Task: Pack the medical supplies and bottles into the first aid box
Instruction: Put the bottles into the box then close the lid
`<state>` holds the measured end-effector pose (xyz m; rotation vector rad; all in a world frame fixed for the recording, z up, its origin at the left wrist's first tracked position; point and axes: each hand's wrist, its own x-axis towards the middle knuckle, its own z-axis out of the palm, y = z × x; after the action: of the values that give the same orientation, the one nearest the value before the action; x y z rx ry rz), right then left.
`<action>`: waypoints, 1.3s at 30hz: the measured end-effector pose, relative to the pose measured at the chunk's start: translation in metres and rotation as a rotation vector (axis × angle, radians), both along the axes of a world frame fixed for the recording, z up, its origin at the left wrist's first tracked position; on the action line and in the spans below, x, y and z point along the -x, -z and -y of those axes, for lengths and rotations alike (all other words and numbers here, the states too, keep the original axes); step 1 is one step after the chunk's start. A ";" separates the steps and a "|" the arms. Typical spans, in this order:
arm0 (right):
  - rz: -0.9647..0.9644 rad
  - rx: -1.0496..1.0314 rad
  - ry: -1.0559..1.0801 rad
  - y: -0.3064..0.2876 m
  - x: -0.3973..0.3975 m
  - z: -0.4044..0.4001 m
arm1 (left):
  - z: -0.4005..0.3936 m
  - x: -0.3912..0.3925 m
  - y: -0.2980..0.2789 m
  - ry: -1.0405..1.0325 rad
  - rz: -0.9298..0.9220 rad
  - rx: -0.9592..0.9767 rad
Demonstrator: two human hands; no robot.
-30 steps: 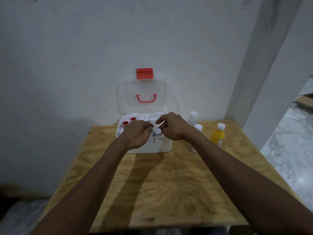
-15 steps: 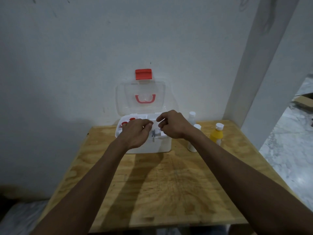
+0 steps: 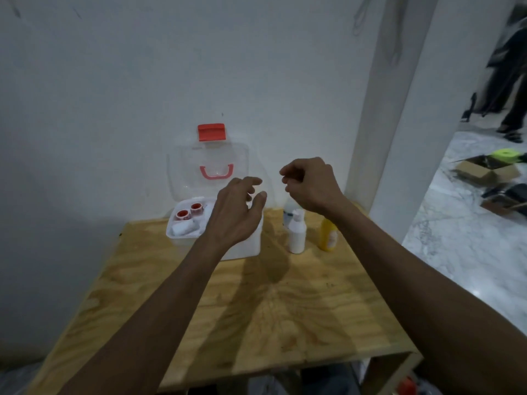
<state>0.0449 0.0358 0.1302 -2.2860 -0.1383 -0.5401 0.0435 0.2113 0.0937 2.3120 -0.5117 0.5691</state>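
Note:
The white first aid box (image 3: 242,246) stands at the table's far edge, its clear lid (image 3: 182,172) with red latch (image 3: 211,132) raised against the wall. Inside I see two red-rimmed tape rolls (image 3: 189,211) and a white bandage roll (image 3: 184,228). My left hand (image 3: 236,215) hovers over the box's right half, fingers apart, holding nothing. My right hand (image 3: 309,185) is raised right of the box, fingers loosely curled, empty. Under it stand a white bottle (image 3: 297,233), a yellow bottle (image 3: 328,235) and a clear bottle (image 3: 289,210) behind, partly hidden.
The plywood table (image 3: 256,309) ends at the wall behind and a white pillar (image 3: 399,124) on the right. Cardboard boxes (image 3: 484,169) lie on the marble floor beyond, and a person's legs (image 3: 510,89) stand at the far right.
Both hands have lifted out of the box and drawn apart, the right one rising toward the bottles. My view has swung left, so box and bottles sit lower and left.

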 end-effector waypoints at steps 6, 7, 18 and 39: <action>0.047 0.013 0.220 0.012 0.010 0.047 | 0.050 0.007 0.017 0.063 -0.086 0.004; 0.020 0.010 0.244 0.017 0.012 0.053 | 0.057 0.006 0.023 0.066 -0.105 0.001; -0.155 -0.051 0.211 0.079 0.021 0.074 | 0.096 0.000 0.055 0.038 -0.253 0.027; 0.039 -0.026 0.188 0.038 0.041 0.052 | 0.054 0.036 0.007 0.020 -0.095 0.216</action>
<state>0.0040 -0.0158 0.0922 -2.2766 0.0653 -0.6794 0.0074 0.1569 0.0866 2.1152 -0.4074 0.4780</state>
